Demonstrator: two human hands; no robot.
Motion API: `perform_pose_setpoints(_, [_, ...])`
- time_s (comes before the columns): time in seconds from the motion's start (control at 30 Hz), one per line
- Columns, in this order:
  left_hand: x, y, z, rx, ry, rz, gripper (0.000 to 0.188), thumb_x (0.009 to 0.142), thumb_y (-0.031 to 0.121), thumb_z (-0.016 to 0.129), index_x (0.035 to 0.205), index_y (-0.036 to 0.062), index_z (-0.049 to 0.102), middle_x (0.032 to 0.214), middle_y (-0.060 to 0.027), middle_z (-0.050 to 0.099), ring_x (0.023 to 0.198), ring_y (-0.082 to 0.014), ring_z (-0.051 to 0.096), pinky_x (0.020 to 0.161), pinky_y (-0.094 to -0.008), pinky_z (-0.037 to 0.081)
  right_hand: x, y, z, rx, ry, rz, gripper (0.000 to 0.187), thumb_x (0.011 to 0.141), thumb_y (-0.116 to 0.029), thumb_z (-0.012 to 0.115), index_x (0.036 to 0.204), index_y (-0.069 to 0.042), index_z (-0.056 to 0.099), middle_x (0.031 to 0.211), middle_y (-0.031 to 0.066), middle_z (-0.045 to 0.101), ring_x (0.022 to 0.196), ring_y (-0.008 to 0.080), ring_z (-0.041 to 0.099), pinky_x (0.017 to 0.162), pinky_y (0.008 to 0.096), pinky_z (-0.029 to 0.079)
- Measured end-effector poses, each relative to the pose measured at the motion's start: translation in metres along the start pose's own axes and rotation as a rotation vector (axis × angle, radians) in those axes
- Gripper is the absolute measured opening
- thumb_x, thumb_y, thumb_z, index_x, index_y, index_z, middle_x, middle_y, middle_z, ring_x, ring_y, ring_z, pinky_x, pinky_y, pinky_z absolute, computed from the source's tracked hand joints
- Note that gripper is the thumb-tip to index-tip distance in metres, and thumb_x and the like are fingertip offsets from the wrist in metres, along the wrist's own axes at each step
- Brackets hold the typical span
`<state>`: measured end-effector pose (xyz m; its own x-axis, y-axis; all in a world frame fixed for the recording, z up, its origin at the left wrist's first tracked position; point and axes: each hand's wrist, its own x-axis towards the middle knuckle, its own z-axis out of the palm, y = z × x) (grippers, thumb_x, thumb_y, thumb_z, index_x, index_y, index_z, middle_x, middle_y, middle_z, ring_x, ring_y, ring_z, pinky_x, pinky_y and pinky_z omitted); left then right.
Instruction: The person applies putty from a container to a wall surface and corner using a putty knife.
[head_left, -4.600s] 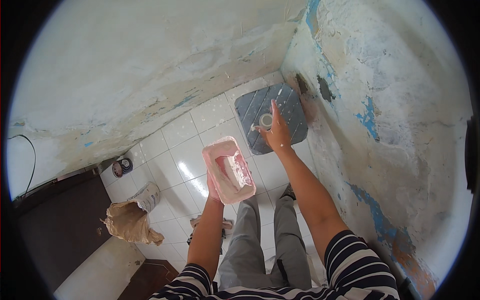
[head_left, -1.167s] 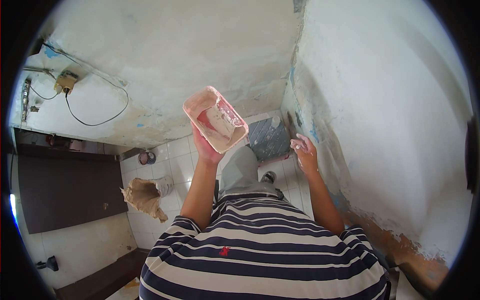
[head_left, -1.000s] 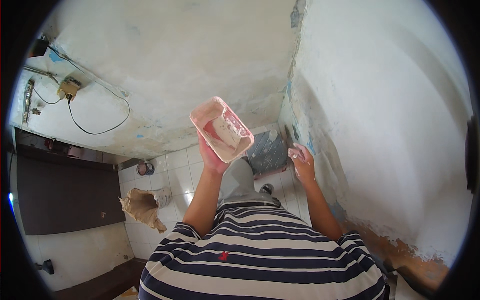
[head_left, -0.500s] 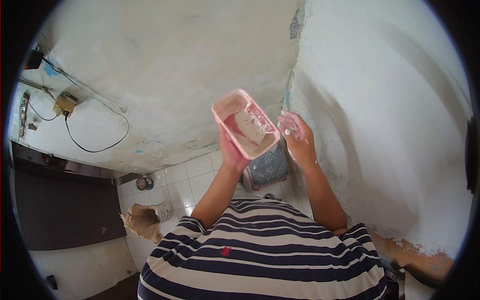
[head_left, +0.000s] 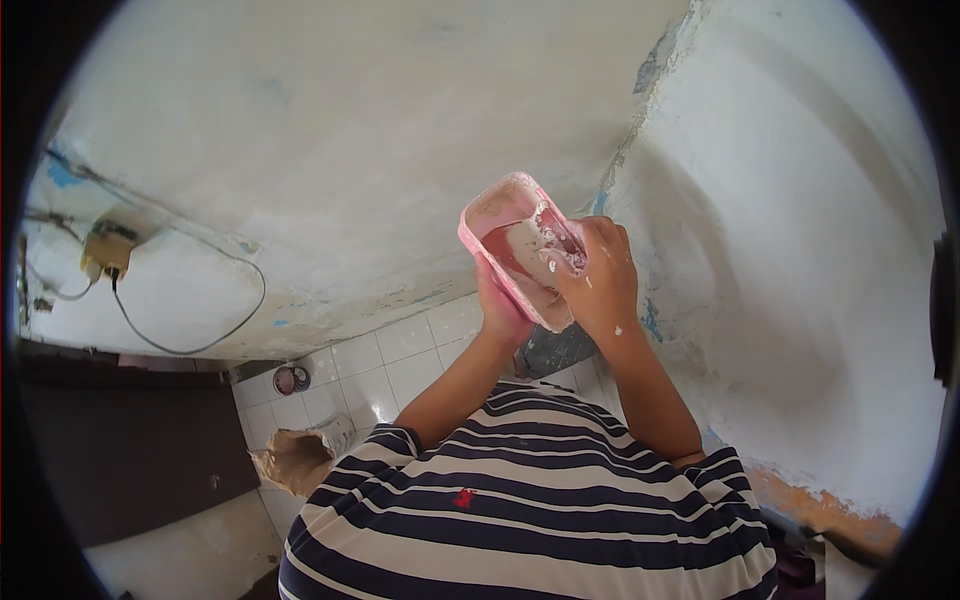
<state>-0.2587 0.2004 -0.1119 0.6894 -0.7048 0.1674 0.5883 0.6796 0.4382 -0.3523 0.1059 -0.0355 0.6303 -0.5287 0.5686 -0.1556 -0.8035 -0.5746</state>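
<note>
A pink rectangular plastic tub [head_left: 468,226] is held up in front of me, tilted so its inside shows. White paste [head_left: 530,242] coats parts of its bottom and walls, with lumps along the right side and a bare red patch. My left hand [head_left: 503,313] supports the tub from below and along its left side; most of those fingers are hidden behind it. Paste-smeared, my right hand [head_left: 605,285] is closed over the right wall, its thumb reaching inside over the rim.
Patchy plastered walls meet in a corner ahead. On the left wall sits a yellowish socket box [head_left: 110,248] with a looping black cable [head_left: 190,352]. A torn paper sack [head_left: 295,460] and a small round container [head_left: 291,380] stand on white floor tiles. Below the tub is a grey quilted item [head_left: 560,352].
My right hand has moved from beside the tub onto its right wall and closed there. The tub has shifted right in view and tipped more steeply.
</note>
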Motion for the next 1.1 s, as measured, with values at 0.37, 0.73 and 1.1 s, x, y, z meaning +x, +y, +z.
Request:
perform_pose_setpoints(0.37, [0.041, 0.027, -0.04, 0.081, 0.006, -0.222, 0.069, 0.105, 0.059, 0.028, 0.153, 0.0095, 0.034, 0.151, -0.0125, 0.045, 0.138, -0.0304, 0.045, 0.116, -0.046, 0.037, 0.06, -0.013, 0.021, -0.393, -0.268, -0.128, 0.049, 0.073, -0.017, 0.076, 0.12, -0.011, 0.063, 0.142, 0.019, 0.042, 0.136, 0.0406, 0.037, 0.105, 0.0601, 0.033])
perform_pose_setpoints(0.73, [0.084, 0.025, -0.078, 0.09, 0.015, -0.28, 0.069, 0.104, 0.061, 0.027, 0.152, 0.0114, 0.035, 0.15, -0.0105, 0.046, 0.137, -0.0293, 0.046, 0.114, -0.0466, 0.038, 0.083, 0.011, 0.047, -0.349, -0.342, -0.124, 0.037, 0.075, -0.013, 0.074, 0.109, -0.005, 0.064, 0.149, 0.0192, 0.038, 0.143, 0.041, 0.03, 0.11, 0.0569, 0.028])
perform_pose_setpoints(1.1, [0.095, 0.004, -0.059, 0.018, 0.001, -0.084, 0.08, 0.1, 0.069, 0.029, 0.154, 0.0109, 0.033, 0.152, -0.0106, 0.045, 0.14, -0.0296, 0.043, 0.116, -0.0459, 0.035, 0.07, 0.014, 0.01, 0.409, -0.311, 0.098, 0.046, 0.082, 0.004, 0.062, 0.126, -0.005, 0.057, 0.103, 0.0207, 0.066, 0.085, 0.0338, 0.068, 0.073, 0.0384, 0.053])
